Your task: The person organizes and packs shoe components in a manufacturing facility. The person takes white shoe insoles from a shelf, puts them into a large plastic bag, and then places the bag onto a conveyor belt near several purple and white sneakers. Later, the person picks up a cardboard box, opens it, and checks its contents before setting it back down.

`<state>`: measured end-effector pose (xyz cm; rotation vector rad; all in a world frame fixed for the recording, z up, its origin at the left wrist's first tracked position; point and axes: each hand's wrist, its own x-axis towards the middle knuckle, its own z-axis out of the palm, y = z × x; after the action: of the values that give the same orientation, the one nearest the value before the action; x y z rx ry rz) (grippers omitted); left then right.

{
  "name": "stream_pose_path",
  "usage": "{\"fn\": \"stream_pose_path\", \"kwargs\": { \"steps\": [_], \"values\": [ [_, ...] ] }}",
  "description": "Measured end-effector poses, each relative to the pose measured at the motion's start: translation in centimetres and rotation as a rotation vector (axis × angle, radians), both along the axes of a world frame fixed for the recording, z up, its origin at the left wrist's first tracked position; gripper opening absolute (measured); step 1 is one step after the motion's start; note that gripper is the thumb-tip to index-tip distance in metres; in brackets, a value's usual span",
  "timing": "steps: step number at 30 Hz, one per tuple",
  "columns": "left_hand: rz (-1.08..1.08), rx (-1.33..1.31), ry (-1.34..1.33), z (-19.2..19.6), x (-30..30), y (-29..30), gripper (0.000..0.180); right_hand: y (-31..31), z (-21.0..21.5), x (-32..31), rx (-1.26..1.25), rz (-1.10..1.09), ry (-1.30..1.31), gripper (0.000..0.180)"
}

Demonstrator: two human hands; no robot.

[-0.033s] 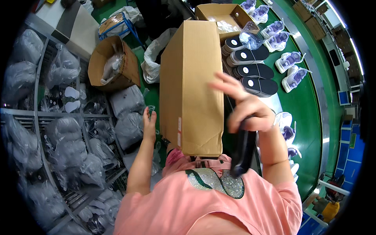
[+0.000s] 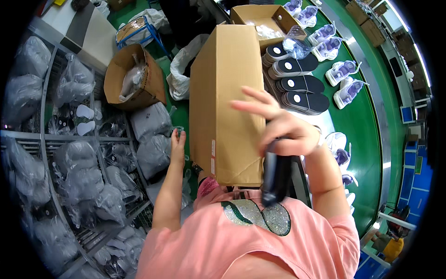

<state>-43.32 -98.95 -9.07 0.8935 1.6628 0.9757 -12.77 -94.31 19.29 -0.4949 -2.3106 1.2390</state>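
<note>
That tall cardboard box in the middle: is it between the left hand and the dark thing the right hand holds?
Yes. The tall cardboard box stands upright between them. The left hand is at its left side, among the plastic bags. The right hand grips the dark insoles at the box's right edge, fingers spread over its face.

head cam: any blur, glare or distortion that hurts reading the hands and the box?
Head view: heavy fisheye, shelf rails and green conveyor bow toward a black rim; right hand, gripping a black sole, is slightly soft; left hand sharp, reaching behind the cardboard box; glare on bagged goods.
</note>
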Motion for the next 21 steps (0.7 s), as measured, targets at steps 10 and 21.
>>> {"fn": "stream_pose_path", "kwargs": {
  "steps": [10, 21],
  "values": [
    [-0.102, -0.585, -0.832, -4.6, 0.1, -0.2, 0.055, -1.4, -8.4, 2.3, -0.376, -0.306, -0.361, 0.019],
    [-0.122, 0.124, 0.185, -0.6, 0.3, -7.9, 0.073, -3.5, -18.7, 2.9, -0.851, -0.567, -0.191, 0.025]
  ]
}}
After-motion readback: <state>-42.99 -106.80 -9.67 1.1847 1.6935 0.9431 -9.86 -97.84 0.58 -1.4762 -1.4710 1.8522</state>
